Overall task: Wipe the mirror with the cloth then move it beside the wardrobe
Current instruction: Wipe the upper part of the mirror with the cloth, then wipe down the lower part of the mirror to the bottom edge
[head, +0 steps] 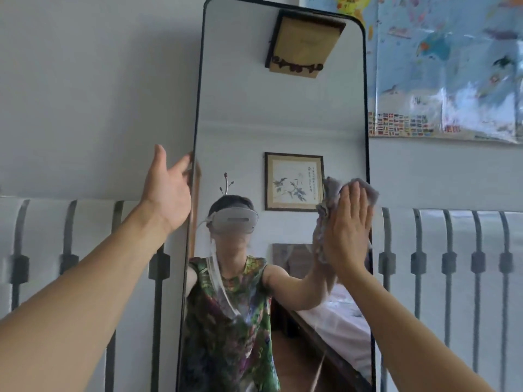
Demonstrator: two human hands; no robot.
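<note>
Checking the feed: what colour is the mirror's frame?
The mirror frame is thin and black; head view shows it.

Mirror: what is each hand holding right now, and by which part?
The left hand holds the mirror by its left frame edge. The right hand grips nothing: straight fingers press the cloth flat on the glass near the right edge.

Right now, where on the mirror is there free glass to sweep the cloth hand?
Free: the glass between left hand and cloth, the stretch above them up to the top of the mirror, and the glass below the right hand. Crowded: right edge, under the cloth; left edge, where fingers grip the frame.
</note>
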